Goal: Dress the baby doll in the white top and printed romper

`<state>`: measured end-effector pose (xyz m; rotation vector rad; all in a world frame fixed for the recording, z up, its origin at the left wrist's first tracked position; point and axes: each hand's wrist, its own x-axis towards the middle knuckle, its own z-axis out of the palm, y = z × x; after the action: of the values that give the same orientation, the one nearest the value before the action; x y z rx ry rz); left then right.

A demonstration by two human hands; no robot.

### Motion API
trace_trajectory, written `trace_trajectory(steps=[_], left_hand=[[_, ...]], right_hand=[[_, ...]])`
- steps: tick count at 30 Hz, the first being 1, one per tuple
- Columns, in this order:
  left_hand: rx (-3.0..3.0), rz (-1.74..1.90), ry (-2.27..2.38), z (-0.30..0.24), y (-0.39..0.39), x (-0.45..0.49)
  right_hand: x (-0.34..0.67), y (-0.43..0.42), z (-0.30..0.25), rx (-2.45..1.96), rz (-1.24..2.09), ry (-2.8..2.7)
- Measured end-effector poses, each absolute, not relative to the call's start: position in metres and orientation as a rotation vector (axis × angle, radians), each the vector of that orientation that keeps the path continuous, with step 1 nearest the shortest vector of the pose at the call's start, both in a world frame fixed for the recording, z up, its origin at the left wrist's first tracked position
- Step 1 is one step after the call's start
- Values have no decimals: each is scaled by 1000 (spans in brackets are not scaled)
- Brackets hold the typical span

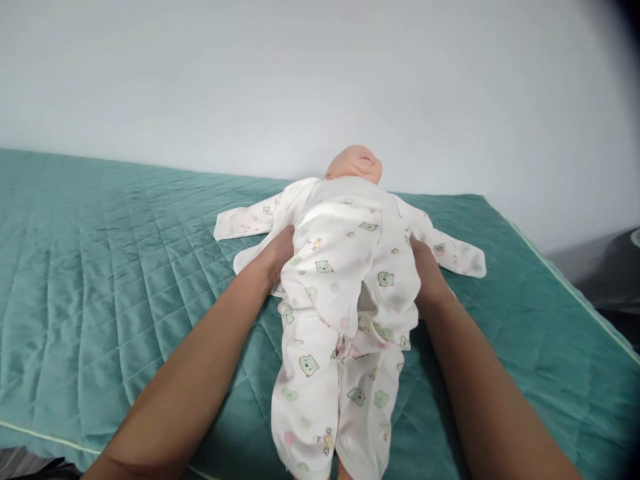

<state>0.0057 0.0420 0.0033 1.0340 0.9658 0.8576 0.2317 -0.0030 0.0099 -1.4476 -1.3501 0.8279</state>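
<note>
A baby doll (356, 162) lies on its back on a green quilted bed cover (110, 267), dressed in a white romper (345, 280) printed with small green bears. Both sleeves are spread out to the sides. My left hand (275, 257) presses against the doll's side under the left flank of the romper. My right hand (425, 270) grips the opposite side of the torso. The fingers of both hands are tucked beneath the body and cloth, so they are hidden.
A plain pale wall (250, 80) runs behind the bed. The bed's right edge (575, 293) slopes down towards a dark floor area at the far right. A light piping line marks the near left edge of the cover.
</note>
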Motion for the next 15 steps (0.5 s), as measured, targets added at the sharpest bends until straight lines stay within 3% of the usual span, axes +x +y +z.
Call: trace_trajectory(steps=[8, 15], left_hand=[[983, 933, 918, -2, 44, 7], [1031, 947, 943, -2, 45, 6]], right_hand=[[237, 0, 10, -1566, 587, -1580], [238, 1, 10, -1569, 606, -1619]])
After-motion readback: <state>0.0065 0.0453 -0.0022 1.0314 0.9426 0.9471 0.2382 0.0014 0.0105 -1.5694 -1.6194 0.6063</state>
